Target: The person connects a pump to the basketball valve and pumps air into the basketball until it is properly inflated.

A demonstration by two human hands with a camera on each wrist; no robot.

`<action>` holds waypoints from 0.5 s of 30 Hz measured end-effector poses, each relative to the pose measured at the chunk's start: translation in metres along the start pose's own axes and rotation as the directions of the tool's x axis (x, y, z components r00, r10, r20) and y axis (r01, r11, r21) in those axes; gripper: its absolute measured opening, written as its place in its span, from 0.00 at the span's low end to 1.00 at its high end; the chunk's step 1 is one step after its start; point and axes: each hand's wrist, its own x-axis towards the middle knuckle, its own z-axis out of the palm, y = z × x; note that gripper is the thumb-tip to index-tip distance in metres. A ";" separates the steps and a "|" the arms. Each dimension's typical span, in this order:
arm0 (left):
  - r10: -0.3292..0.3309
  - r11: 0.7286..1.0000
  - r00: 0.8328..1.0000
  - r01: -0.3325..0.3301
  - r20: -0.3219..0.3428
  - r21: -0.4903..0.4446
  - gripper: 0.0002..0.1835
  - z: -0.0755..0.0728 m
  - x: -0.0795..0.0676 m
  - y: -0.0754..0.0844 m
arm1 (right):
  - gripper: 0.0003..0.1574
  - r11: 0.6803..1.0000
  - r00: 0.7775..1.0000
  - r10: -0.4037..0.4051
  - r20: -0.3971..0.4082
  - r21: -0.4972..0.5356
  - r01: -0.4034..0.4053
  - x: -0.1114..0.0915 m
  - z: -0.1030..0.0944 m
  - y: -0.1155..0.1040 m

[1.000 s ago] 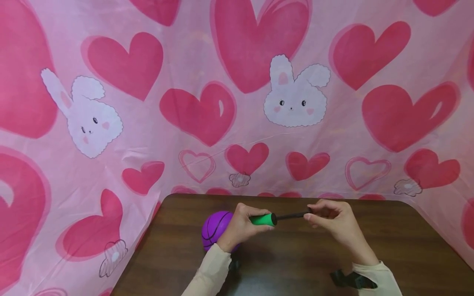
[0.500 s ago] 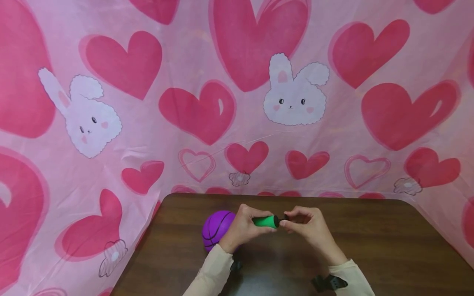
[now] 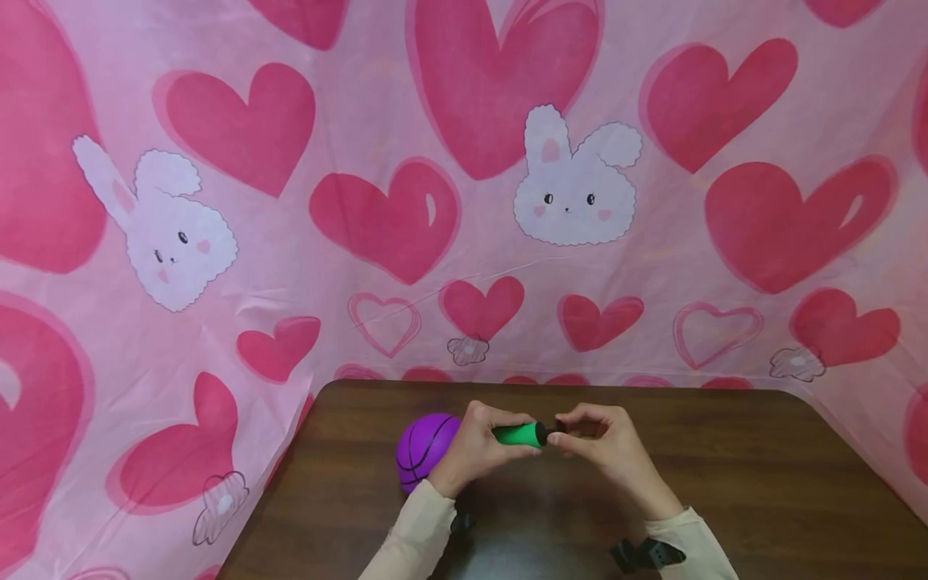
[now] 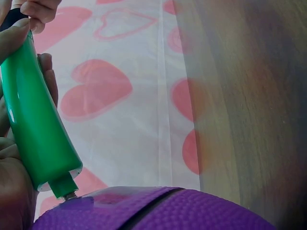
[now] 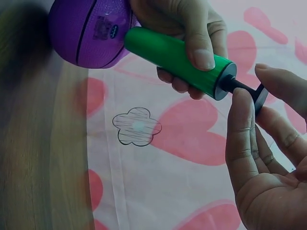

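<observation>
In the head view my left hand (image 3: pixel 474 443) grips a green hand pump (image 3: pixel 519 435) around its barrel, thumb along the side. My right hand (image 3: pixel 605 439) pinches the pump's black T-shaped handle (image 5: pixel 260 99) between thumb and fingers. Only a short length of black rod (image 5: pixel 232 85) shows between handle and barrel. A purple ball (image 3: pixel 424 451) with black lines sits left of the pump, partly hidden by my left hand. Through the left wrist view, the pump's green nozzle end (image 4: pixel 63 186) meets the ball (image 4: pixel 206 211) by a short metal needle (image 4: pixel 70 195).
A dark brown wooden table (image 3: pixel 761 467) lies under the hands. Behind and left of it hangs a pink cloth (image 3: pixel 493 242) printed with hearts and rabbit faces. Black straps (image 3: pixel 648 554) show at the wrists, below cream sleeves (image 3: pixel 413 528).
My right hand has moved left toward the pump, sliding the long exposed rod mostly into the barrel. Over the last half second it has barely moved. My left hand and the ball stay nearly in place.
</observation>
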 end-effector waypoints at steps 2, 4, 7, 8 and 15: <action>0.005 1.000 1.000 -0.005 -0.003 -0.002 0.19 0.000 0.000 -0.001 | 0.16 1.000 1.000 0.015 0.001 -0.010 -0.014 -0.001 0.000 -0.002; 0.012 1.000 1.000 -0.012 -0.005 -0.011 0.19 0.001 0.000 -0.001 | 0.16 0.999 1.000 0.025 0.003 -0.019 -0.025 -0.001 -0.001 -0.004; 0.029 0.999 1.000 -0.029 -0.006 -0.019 0.19 0.000 0.000 -0.003 | 0.16 0.999 0.999 0.031 0.011 -0.031 -0.031 -0.002 -0.003 -0.008; 0.031 0.999 0.999 -0.031 -0.005 -0.019 0.19 0.000 0.001 -0.003 | 0.17 0.999 1.000 0.028 0.013 -0.034 -0.028 -0.002 -0.003 -0.009; 0.032 0.999 0.999 -0.032 -0.025 -0.013 0.19 -0.004 0.000 -0.005 | 0.12 0.998 0.998 -0.066 -0.013 -0.010 0.066 -0.004 -0.020 -0.017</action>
